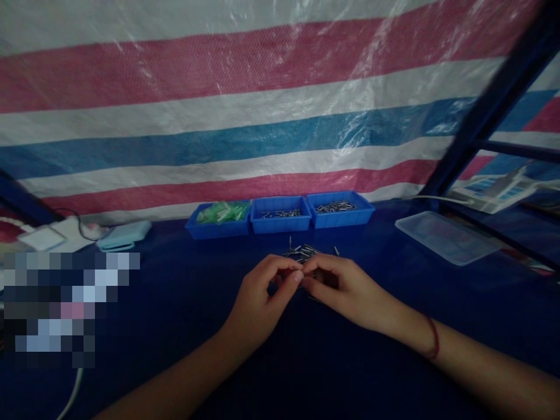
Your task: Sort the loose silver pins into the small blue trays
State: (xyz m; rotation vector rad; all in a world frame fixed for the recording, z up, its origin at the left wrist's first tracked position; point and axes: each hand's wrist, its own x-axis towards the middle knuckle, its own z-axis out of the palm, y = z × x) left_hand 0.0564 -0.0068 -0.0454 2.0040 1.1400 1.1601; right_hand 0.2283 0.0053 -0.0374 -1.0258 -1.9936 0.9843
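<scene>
Both forearms reach to mid-frame; left hand (pixel 262 291) and right hand (pixel 345 289) pinch small metal pins (pixel 304 252), fingertips touching, apparently mid-assembly; steady alignment needed.

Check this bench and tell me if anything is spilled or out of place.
A small heap of loose metal pins lies on the blue table, in front of the three blue trays rather than inside them. Both hands, left hand and right hand, pinch together beside it.

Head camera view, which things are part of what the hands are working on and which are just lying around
In use: left hand, right hand, loose metal pins, three blue trays.
Lying about: clear plastic lid, light blue pouch, white cable.
</scene>
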